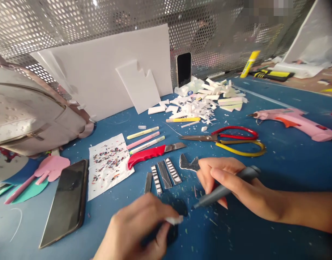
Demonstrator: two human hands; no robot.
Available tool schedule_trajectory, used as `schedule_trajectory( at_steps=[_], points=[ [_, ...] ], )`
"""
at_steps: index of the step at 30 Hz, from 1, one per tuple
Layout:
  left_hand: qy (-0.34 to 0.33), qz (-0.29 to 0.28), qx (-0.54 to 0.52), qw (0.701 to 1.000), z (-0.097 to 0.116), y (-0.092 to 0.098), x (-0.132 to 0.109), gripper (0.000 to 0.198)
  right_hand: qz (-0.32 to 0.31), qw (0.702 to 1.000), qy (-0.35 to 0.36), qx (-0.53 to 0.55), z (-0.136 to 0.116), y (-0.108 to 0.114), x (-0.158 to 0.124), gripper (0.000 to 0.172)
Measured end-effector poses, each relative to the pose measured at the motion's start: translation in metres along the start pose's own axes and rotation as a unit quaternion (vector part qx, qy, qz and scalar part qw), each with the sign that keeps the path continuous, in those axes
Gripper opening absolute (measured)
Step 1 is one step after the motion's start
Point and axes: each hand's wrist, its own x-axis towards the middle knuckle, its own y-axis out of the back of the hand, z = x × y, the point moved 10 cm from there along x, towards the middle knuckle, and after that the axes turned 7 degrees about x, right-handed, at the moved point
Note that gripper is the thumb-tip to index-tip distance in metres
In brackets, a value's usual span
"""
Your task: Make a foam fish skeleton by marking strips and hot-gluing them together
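Observation:
My right hand [231, 186] is closed around a grey pen-shaped craft knife [222, 189], its tip pointing left and down at the blue mat. It rests beside a small grey cut-out piece [188, 163]. My left hand [139, 229] is near the bottom edge, its fingers pinched on a small white scrap [174, 219] over a dark piece on the mat. Just beyond lie several narrow strips [163, 175], some striped black and white.
A red-handled utility knife [149, 153], three pastel markers [144, 139], a sheet speckled with cuttings [109, 162] and a phone [67, 202] lie left. Scissors [231, 141], a pink glue gun [296, 122] and white foam scraps [204, 103] lie farther back. White boards [101, 72] lean on the perforated wall beside a bag [27, 112].

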Motion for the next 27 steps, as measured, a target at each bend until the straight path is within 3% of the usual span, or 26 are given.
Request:
schedule_trajectory(
  at_steps=[1,2,4,5,7,9,15,18,21,23,25,27],
  points=[
    [0.094,-0.026,-0.100,0.990,-0.021,-0.006,0.000,0.007,0.003,1.000,0.001,0.004,0.000,0.000,0.000,0.048],
    [0.187,-0.053,-0.199,0.961,-0.038,-0.016,-0.005,0.006,0.004,1.000,0.001,0.008,0.001,0.001,0.000,0.048],
    [0.327,-0.080,-0.352,0.874,-0.056,-0.035,-0.018,0.023,0.007,1.000,-0.005,0.014,0.004,0.002,-0.001,0.047],
    [0.366,-0.083,-0.401,0.836,-0.059,-0.041,-0.023,0.032,0.008,1.000,-0.008,0.016,0.005,0.002,-0.001,0.047],
    [0.408,-0.071,-0.448,0.793,-0.060,-0.046,-0.028,0.040,0.007,1.000,-0.011,0.015,0.006,0.003,-0.001,0.046],
    [0.425,-0.061,-0.470,0.771,-0.058,-0.047,-0.029,0.040,0.005,1.000,-0.012,0.015,0.006,0.003,-0.001,0.046],
    [0.424,-0.067,-0.511,0.745,-0.053,-0.049,-0.030,0.034,0.007,1.000,-0.014,0.016,0.006,0.004,-0.002,0.045],
    [0.417,-0.084,-0.492,0.760,-0.054,-0.052,-0.032,0.032,0.006,1.000,-0.013,0.014,0.006,0.003,-0.001,0.046],
    [0.373,-0.128,-0.397,0.829,-0.055,-0.055,-0.033,0.023,0.008,1.000,-0.009,0.017,0.004,0.003,0.000,0.045],
    [0.294,-0.150,-0.288,0.899,-0.051,-0.051,-0.029,0.022,0.009,1.000,-0.005,0.018,0.003,0.003,0.000,0.045],
    [0.189,-0.132,-0.158,0.960,-0.041,-0.039,-0.020,0.030,0.006,1.000,-0.004,0.016,0.003,0.002,0.000,0.045],
    [0.079,-0.082,-0.035,0.993,-0.025,-0.023,-0.011,0.029,0.006,1.000,-0.011,0.010,0.005,0.003,-0.002,0.045]
  ],
)
